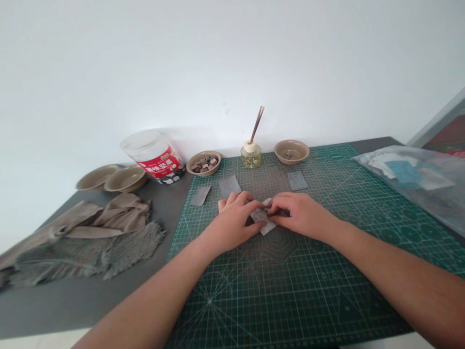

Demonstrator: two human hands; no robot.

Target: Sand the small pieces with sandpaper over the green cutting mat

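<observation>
A small grey patterned piece (pixel 264 224) lies on the green cutting mat (pixel 232 300), between my two hands. My left hand (pixel 236 215) has its thumb and index finger on the left side of this piece, its other fingers curled. From the right, my right hand (pixel 300 213) pinches at the piece's upper edge, thumb below and fingers above. Something small and dark shows at those fingertips, too blurred to name. Behind my left hand lies a grey piece (pixel 230 185), with another grey piece (pixel 201 195) farther left. One more grey piece (pixel 298 180) lies beyond my right hand.
A bowl of small brown blocks (pixel 205 165), a reed diffuser (pixel 251 156) and a bowl with a few bits (pixel 291 152) line the wall. Left are a red-labelled jar (pixel 156 157), two bowls and crumpled cloths (pixel 90 242). Right is a plastic bag (pixel 414 177).
</observation>
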